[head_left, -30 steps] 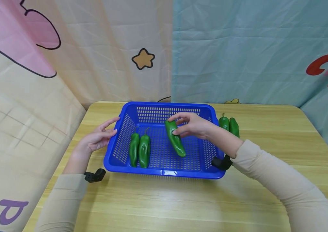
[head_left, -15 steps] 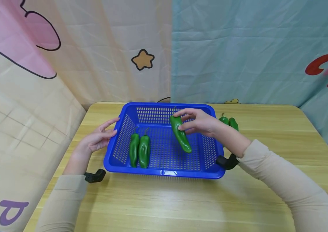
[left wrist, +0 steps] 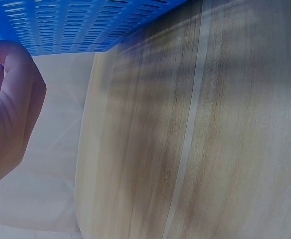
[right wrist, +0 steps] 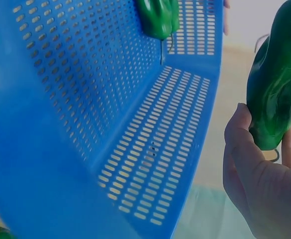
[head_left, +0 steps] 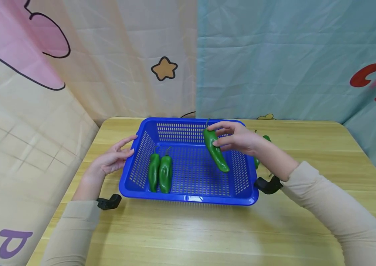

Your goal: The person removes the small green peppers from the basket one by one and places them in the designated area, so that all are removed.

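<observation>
In the head view my right hand [head_left: 237, 138] pinches a long green chili pepper [head_left: 215, 149] near its stem end, the tip hanging down over the right part of a blue plastic basket [head_left: 188, 199]. Up close in the right wrist view, the held pepper [right wrist: 274, 84] sits between thumb and fingers, outside the basket wall in that view. My left hand [head_left: 114, 157] holds the basket's left rim; its curled fingers show at the edge in the left wrist view. Two green peppers lie side by side in the basket, the left one [head_left: 153, 171] beside the right one [head_left: 165, 173].
More green peppers [head_left: 267, 138] lie on the wooden table [head_left: 188, 236] right of the basket, partly hidden by my right forearm. Behind the table hangs a printed curtain [head_left: 261, 66]. A black camera [head_left: 269, 184] sits on my right wrist.
My right hand has moved right and slightly toward the back with the pepper, and its forearm now hides more of the peppers on the table. The left hand and basket have not moved.
</observation>
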### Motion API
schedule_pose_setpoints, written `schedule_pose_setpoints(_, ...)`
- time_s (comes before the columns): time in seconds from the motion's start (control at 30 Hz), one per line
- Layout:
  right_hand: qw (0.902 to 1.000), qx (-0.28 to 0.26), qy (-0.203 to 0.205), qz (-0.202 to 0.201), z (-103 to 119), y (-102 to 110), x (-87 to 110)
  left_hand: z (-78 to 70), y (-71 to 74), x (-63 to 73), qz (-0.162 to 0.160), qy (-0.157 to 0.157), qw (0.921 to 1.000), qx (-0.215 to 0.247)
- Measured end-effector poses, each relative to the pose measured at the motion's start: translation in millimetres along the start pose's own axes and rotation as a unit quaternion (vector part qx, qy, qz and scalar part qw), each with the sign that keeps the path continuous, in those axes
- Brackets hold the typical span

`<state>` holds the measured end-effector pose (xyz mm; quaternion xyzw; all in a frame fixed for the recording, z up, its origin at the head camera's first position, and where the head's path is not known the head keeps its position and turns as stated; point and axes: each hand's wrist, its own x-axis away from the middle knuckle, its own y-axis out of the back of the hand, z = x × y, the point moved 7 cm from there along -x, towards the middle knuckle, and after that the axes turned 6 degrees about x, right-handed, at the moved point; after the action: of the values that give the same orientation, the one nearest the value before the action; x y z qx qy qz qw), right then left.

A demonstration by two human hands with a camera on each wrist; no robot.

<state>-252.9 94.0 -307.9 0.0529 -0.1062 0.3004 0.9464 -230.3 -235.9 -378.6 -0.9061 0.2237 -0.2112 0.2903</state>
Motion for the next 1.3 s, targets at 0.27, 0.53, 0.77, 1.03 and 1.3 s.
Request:
schedule_pose_setpoints(0.27, 0.9999, 0.004, 0.013, 0.005, 1, 11, 5.8, 0.3, 0.2, -0.1, 0.001, 0.003, 1.0, 0.0)
schedule_pose_setpoints(0.53, 0.9999, 0.006, 0.009, -0.004, 0, 23, 10.1, 0.2, 1.0, -0.4, 0.007, 0.0, 1.0, 0.005)
schedule_pose_setpoints(0.77, 0.9998, 0.004, 0.003, -0.021, 1, 32, 16.4, -0.1, 1.3, -1.1, 0.013, 0.003, 0.9999, 0.006)
schedule_pose_setpoints(1.03, 0.9996, 0.002, 0.005, -0.026, 0, 43, 25.2, -0.7, 0.6, -2.2, 0.013, 0.006, 0.9999, 0.01)
schedule_pose_setpoints(1.3, 0.9993, 0.016, 0.01, -0.034, -4, 56, 33.0, 0.1, 0.5, -1.6, 0.011, 0.006, 0.9999, 0.007)
